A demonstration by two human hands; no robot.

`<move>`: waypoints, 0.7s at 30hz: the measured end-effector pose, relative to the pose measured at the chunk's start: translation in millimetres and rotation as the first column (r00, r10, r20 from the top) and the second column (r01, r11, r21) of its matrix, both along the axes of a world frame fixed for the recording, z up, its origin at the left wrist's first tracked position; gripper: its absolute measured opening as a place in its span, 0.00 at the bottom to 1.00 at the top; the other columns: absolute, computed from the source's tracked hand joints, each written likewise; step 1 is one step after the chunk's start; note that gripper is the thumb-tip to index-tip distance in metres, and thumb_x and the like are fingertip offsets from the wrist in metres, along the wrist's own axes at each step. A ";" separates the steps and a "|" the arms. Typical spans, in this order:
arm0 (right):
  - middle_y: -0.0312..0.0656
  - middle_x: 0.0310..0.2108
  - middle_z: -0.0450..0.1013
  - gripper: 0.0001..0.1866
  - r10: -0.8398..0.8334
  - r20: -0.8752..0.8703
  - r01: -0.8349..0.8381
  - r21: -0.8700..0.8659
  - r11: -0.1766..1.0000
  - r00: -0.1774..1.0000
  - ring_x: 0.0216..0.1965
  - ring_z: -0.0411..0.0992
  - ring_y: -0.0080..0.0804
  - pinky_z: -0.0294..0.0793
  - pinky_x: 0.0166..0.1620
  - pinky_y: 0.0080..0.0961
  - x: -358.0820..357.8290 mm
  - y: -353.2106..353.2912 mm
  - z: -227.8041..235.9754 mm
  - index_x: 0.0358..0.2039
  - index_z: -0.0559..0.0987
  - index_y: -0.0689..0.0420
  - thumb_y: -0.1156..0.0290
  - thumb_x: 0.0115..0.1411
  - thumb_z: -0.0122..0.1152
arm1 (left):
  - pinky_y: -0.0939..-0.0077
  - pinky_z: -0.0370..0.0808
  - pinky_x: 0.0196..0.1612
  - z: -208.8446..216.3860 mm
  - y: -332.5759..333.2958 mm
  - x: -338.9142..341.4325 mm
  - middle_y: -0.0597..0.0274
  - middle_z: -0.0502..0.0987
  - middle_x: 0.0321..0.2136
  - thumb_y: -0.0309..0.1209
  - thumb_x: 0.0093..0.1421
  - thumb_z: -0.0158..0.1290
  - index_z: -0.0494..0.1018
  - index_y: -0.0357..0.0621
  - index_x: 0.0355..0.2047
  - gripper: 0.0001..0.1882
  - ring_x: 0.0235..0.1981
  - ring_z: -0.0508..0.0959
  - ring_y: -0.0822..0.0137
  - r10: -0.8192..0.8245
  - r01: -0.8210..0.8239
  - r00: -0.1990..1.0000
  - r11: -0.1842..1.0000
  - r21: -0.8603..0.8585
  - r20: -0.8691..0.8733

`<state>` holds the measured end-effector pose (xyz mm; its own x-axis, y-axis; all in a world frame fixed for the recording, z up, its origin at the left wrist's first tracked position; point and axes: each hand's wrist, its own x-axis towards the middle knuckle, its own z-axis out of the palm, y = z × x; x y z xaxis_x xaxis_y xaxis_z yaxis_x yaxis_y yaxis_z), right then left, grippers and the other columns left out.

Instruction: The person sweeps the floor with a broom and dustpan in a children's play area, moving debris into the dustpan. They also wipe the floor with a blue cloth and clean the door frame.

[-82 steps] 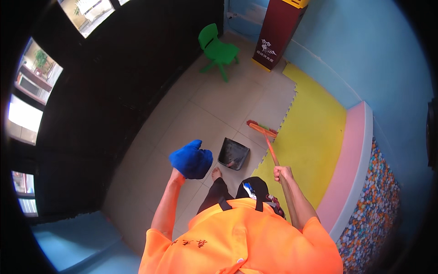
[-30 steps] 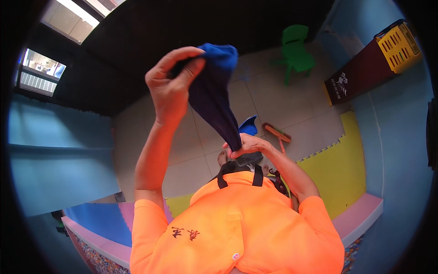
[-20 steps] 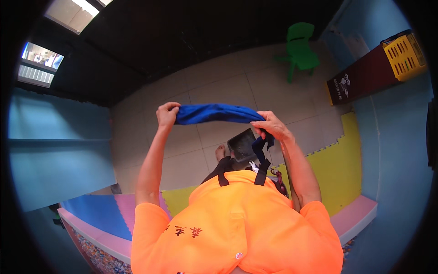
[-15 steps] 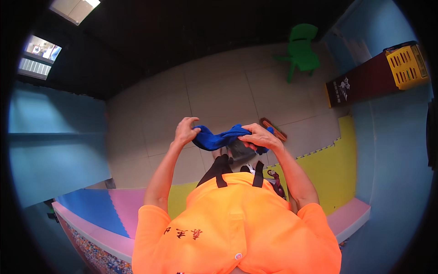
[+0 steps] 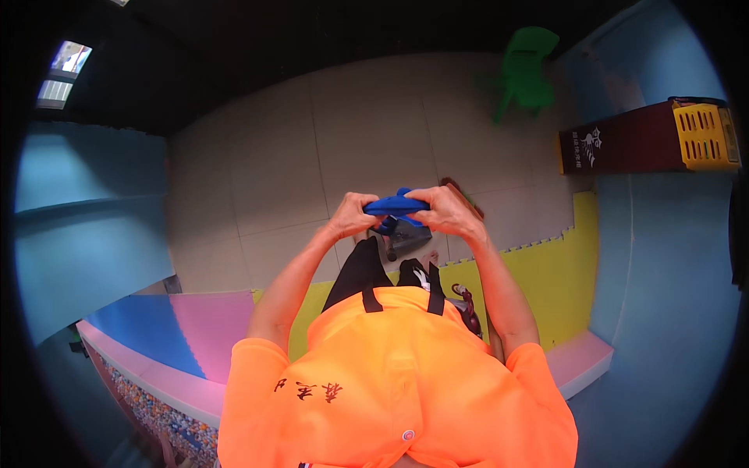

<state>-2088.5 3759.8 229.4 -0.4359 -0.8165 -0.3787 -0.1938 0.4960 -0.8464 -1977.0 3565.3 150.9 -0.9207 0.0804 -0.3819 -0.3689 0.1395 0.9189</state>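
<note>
A bunched blue cloth (image 5: 394, 206) is stretched between my two hands in front of my body. My left hand (image 5: 353, 217) pinches its left end, and my right hand (image 5: 451, 213) grips the right end with thumb and fingers. Folds of the cloth hang a little below and rise above the grip. What kind of cloth item it is, I cannot make out. Just beneath my hands lies a dark grey object (image 5: 411, 239), partly hidden by the cloth. A reddish-brown object (image 5: 470, 201) rests on the tiles beyond my right hand.
A green plastic chair (image 5: 530, 74) stands on the tiled floor (image 5: 273, 148) at the far right. Nearby are a maroon box (image 5: 632, 140) and a yellow slotted basket (image 5: 702, 136). Yellow foam mats (image 5: 546, 273) lie beside me. A pink padded edge (image 5: 140, 366) borders many small balls at left.
My hands have come closer together, the left moving right. The blue cloth, drawn out longer before, is now gathered into a shorter band between them. The view has shifted slightly.
</note>
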 end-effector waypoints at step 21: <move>0.52 0.30 0.74 0.18 0.161 0.028 -0.148 0.570 0.808 0.987 0.36 0.73 0.45 0.69 0.42 0.35 37.4 22.2 -231.8 0.39 0.74 0.63 0.68 0.48 0.56 | 0.61 0.67 0.45 -233.5 44.1 89.0 0.53 0.73 0.34 0.29 0.46 0.52 0.73 0.42 0.33 0.12 0.40 0.71 0.52 0.157 -0.069 0.977 0.876 -0.478 0.146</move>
<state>-2051.1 3782.0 -2.5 -0.3353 -0.5159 -0.7883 -0.3232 0.8489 -0.4181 -1888.0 3609.4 -82.6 -0.8277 -0.2482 -0.5034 -0.5560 0.4842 0.6756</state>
